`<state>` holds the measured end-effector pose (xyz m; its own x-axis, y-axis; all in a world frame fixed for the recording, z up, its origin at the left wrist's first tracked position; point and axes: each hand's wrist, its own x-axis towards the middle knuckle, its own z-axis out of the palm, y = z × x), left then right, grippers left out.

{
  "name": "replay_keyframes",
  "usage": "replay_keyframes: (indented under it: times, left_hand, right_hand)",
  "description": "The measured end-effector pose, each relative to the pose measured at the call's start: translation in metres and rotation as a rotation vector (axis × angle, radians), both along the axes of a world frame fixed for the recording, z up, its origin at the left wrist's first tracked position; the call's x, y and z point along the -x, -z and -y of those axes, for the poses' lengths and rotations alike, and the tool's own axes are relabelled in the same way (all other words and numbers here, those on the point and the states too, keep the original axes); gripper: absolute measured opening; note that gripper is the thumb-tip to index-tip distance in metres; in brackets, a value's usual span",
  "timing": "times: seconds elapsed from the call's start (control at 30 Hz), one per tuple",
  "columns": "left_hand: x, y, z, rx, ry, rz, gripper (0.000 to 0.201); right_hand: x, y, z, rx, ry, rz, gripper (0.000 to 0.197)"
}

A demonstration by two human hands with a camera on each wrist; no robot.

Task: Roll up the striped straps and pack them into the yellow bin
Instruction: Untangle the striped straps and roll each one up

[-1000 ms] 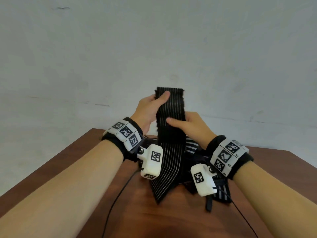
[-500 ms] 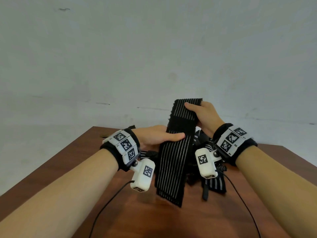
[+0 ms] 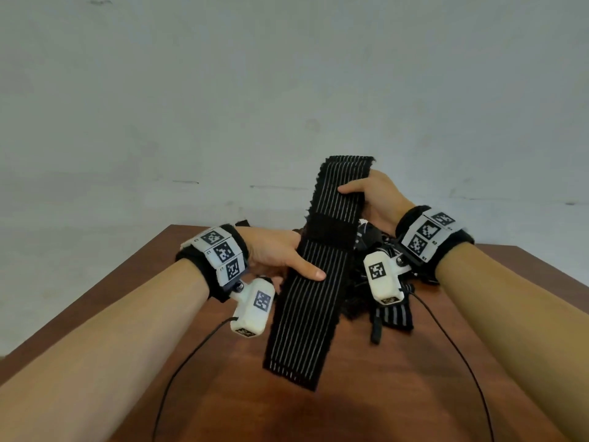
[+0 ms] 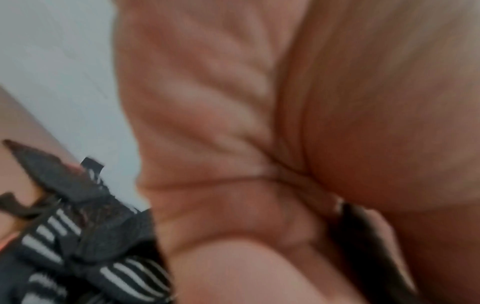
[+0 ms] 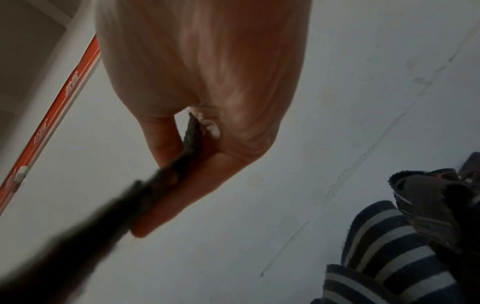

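A long black strap with thin white stripes is stretched out slanting above the wooden table. My right hand grips its upper end, thumb across the front. My left hand pinches its left edge near the middle, just below a plain black patch, with the thumb on top. The lower end hangs free over the table. In the right wrist view the strap runs edge-on between thumb and fingers. The left wrist view is mostly blurred palm. No yellow bin is in view.
A tangled pile of other striped straps lies on the table behind and right of the held one, and also shows as the pile and the pile. Thin black cables trail from the wrist cameras. A pale wall stands behind the table.
My right hand took over the strap's top end and lifted it up and right. My left hand slid down from the top to the middle. The strap now hangs longer and straighter.
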<state>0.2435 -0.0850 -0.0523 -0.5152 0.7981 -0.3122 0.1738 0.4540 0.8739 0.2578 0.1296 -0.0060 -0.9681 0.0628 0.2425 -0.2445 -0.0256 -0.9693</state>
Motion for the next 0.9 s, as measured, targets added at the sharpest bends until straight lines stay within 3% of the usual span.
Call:
replay_keyframes:
  times: [0.17, 0.2, 0.27, 0.43, 0.53, 0.67, 0.8, 0.9]
  left_hand:
    - [-0.004, 0.012, -0.007, 0.304, 0.335, 0.304, 0.068]
    - [-0.004, 0.015, -0.007, 0.320, 0.361, 0.331, 0.083]
    - [0.004, 0.023, -0.004, 0.216, 0.254, 0.284, 0.102]
    - [0.033, 0.034, -0.004, -0.262, -0.233, 0.145, 0.080]
    - [0.045, 0.031, -0.017, -0.486, -0.505, 0.008, 0.050]
    - [0.057, 0.042, -0.026, -0.597, -0.642, -0.120, 0.030]
    - [0.068, 0.048, -0.031, -0.729, -0.730, -0.092, 0.023]
    - [0.076, 0.045, -0.033, -0.761, -0.772, -0.109, 0.019]
  right_hand:
    - [0.002, 0.014, 0.003, -0.020, -0.014, -0.004, 0.035]
    - [0.003, 0.018, 0.004, -0.023, -0.004, 0.002, 0.034]
    - [0.007, 0.029, 0.005, -0.024, 0.012, 0.022, 0.033]
    - [0.021, 0.057, 0.004, -0.038, 0.000, 0.081, 0.031]
    - [0.029, 0.073, 0.013, -0.019, -0.054, 0.102, 0.033]
    - [0.040, 0.091, 0.016, 0.000, -0.113, 0.123, 0.033]
    - [0.052, 0.105, 0.012, -0.076, -0.146, 0.171, 0.025]
    - [0.061, 0.095, 0.010, -0.134, -0.057, 0.125, 0.026]
